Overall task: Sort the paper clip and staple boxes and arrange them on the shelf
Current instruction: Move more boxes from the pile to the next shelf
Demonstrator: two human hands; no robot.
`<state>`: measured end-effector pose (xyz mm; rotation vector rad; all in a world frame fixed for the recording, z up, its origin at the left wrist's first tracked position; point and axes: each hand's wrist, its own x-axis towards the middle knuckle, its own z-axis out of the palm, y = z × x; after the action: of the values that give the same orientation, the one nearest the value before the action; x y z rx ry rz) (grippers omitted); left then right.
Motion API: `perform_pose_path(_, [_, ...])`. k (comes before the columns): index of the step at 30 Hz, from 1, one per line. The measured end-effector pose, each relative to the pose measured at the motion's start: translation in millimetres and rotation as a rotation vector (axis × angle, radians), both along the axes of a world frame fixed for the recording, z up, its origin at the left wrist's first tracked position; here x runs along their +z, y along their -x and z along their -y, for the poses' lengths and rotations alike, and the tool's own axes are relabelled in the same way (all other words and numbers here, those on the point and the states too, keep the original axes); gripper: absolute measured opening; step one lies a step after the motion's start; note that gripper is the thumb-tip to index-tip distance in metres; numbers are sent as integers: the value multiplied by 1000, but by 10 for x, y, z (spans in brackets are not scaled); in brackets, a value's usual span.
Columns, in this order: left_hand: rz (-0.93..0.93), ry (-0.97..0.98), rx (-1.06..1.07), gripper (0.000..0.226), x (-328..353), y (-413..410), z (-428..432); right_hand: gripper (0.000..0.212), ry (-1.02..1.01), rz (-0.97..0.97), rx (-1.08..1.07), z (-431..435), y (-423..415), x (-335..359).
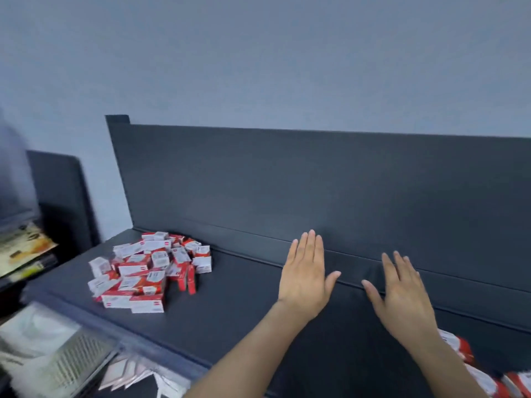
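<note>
Dozens of small red-and-white cardboard boxes (pixel 149 271) lie in a loose heap at the left end of a matte dark-grey shelf (pixel 230 311), close to its tall, smooth back panel (pixel 316 182). A plain blue-grey wall (pixel 258 53) rises behind. A few more such boxes (pixel 485 380) sit at the lower right edge. The left grip (pixel 304 280) and right grip (pixel 402 300), both bare hands, are spread flat, palms down, fingers straight, holding nothing, to the right of the heap.
</note>
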<state>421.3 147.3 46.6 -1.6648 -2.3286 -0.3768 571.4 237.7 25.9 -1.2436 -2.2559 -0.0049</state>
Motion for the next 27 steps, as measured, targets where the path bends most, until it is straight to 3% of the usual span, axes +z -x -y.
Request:
perform_pose_path(6, [-13, -3, 105, 67, -30, 875, 435, 68, 23, 5, 144, 363, 964, 22])
perform_pose_path(17, [-36, -24, 111, 70, -112, 2993, 1260, 68, 117, 4, 250, 1164, 3047, 7])
perform_pose_path(27, [64, 9, 208, 72, -351, 4087, 1833, 69, 196, 78, 326, 1499, 4027, -79])
